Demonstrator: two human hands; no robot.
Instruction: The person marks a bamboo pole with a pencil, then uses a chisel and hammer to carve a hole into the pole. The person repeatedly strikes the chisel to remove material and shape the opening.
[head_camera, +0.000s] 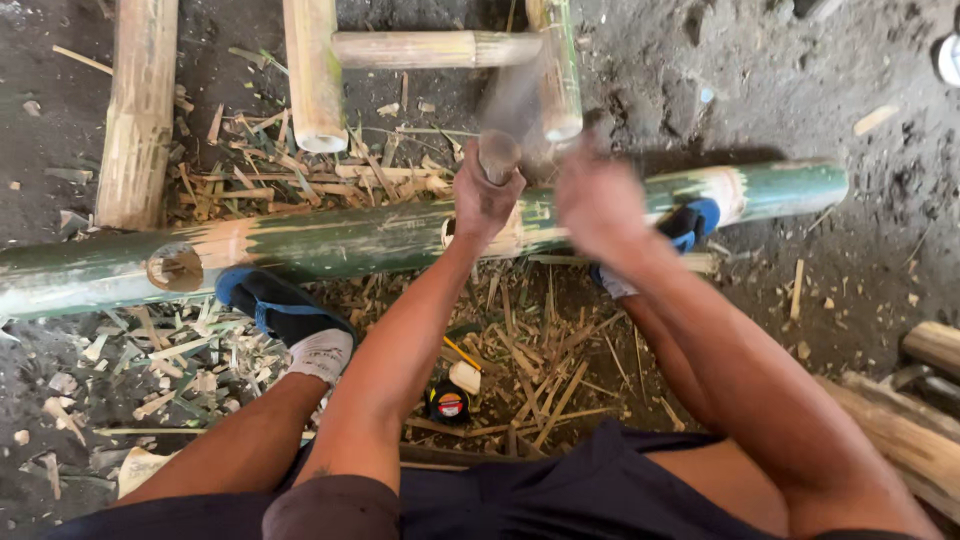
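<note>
1. Left hand (487, 200): fist closed around a round wooden handle (498, 155) that stands upright; the butt end shows above the knuckles. What the tool's lower end is cannot be seen, as the hand hides it. The hand sits directly over the green bamboo pole.
2. Right hand (598, 205): motion-blurred, just beside the left and above the same pole. It appears closed on a blurred object (515, 100), possibly a mallet, rising toward the upper frame; the grip cannot be told for certain.
3. Green bamboo pole (350, 243): lies horizontally across the whole frame on the ground, bark shaved pale in patches. A round hole (175, 267) is cut through it near its left end; the left fist is at a second pale patch near the middle.
4. Feet: left foot (285, 315) and right foot (665, 240), in blue-and-white socks or gloves, press against the pole on its near side, one either side of the hands.
5. Between the legs: a small tape measure (449, 404) and a yellow pencil (462, 353) lie among shavings (540, 370).
6. Beyond the pole: dry yellow bamboo pieces (313, 75), joined in part as a frame.
7. Surface: dark dirt ground (800, 90), littered with bamboo chips.
</note>
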